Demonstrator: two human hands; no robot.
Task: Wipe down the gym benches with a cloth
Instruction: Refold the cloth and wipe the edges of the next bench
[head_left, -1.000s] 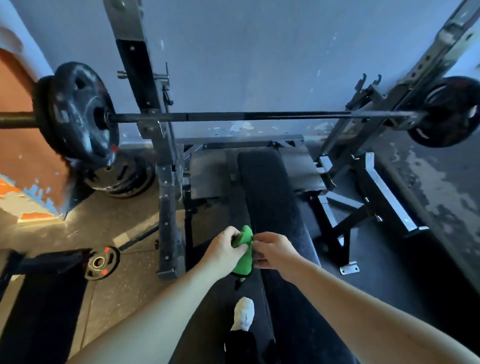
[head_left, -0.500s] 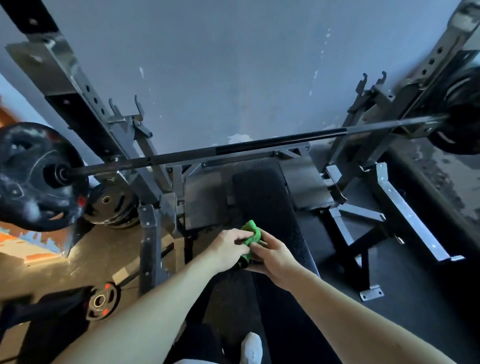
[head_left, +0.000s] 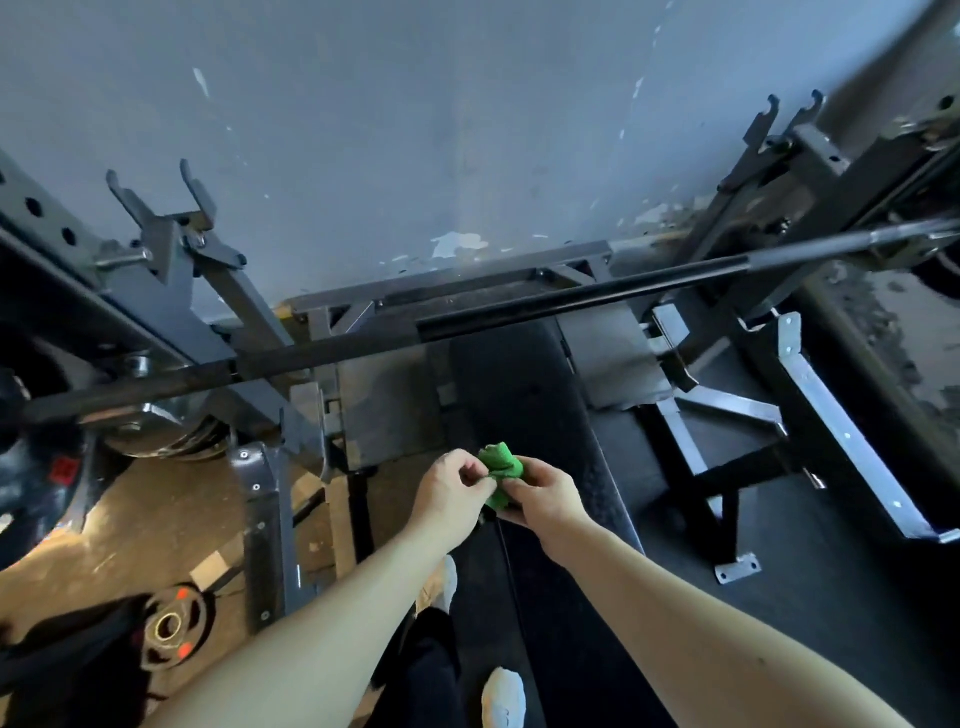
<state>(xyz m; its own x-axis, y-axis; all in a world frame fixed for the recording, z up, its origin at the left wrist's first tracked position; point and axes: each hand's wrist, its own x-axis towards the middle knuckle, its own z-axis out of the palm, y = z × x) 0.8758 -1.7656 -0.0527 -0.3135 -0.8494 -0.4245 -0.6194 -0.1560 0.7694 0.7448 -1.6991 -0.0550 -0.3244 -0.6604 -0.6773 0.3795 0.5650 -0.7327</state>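
Note:
A bunched green cloth (head_left: 501, 469) is held between both hands above the near half of the black padded bench (head_left: 524, 384). My left hand (head_left: 449, 491) pinches its left side with curled fingers. On the right side, my right hand (head_left: 543, 493) grips it from below and beside. The bench pad runs away from me toward the grey wall, under the barbell. The cloth is in the air, apart from the pad.
A loaded barbell (head_left: 467, 325) crosses the rack (head_left: 171, 270) over the bench's far end. Weight plates (head_left: 171, 631) lie on the floor at left. Steel frame legs (head_left: 831, 431) stand to the right. My white shoe (head_left: 503, 696) shows at the bottom.
The view has tilted and moved closer to the rack. Both hands keep working the cloth, which is now bunched tighter between them, a little farther along the bench.

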